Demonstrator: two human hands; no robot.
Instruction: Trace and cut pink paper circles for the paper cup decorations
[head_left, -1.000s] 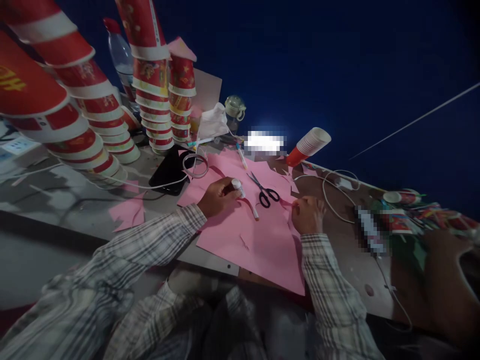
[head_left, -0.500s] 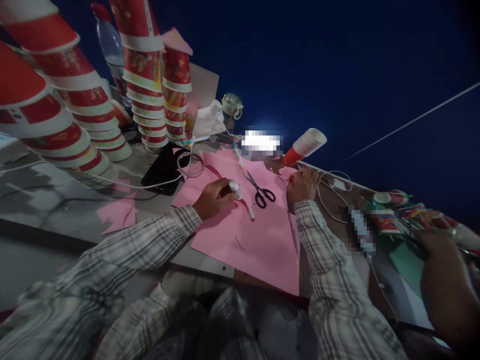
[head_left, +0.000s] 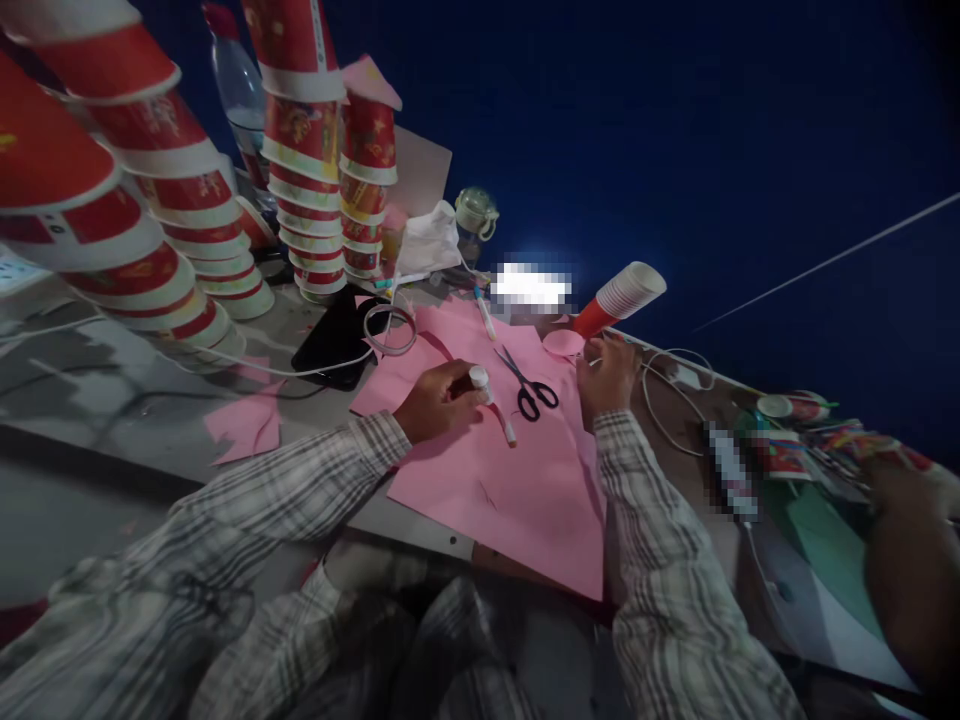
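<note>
My left hand [head_left: 441, 400] is closed around a small white cylinder [head_left: 480, 380] with a round white top, held upright over a large pink paper sheet [head_left: 487, 490]. Just below it on the sheet lies a slim piece with a white end [head_left: 510, 433]. Black-handled scissors [head_left: 526, 385] rest between my hands, blades pointing away. My right hand [head_left: 611, 375] is at the sheet's far right edge, fingers curled together; what they pinch is too small to make out. A rounded pink paper piece [head_left: 562, 344] lies beside those fingertips. A marker [head_left: 485, 312] lies at the sheet's far side.
Tall stacks of red-and-white paper cups [head_left: 307, 200] stand at the left, near a black phone [head_left: 337, 340] and a looped white cable [head_left: 390, 330]. A tilted cup stack [head_left: 621, 297] is behind my right hand. Another person's arm [head_left: 911, 560] reaches in from the right.
The view has shifted slightly, moving everything a little rightward. The rounded pink piece shows more fully beside my right fingertips. My left hand keeps the white cylinder; the other person's arm has moved.
</note>
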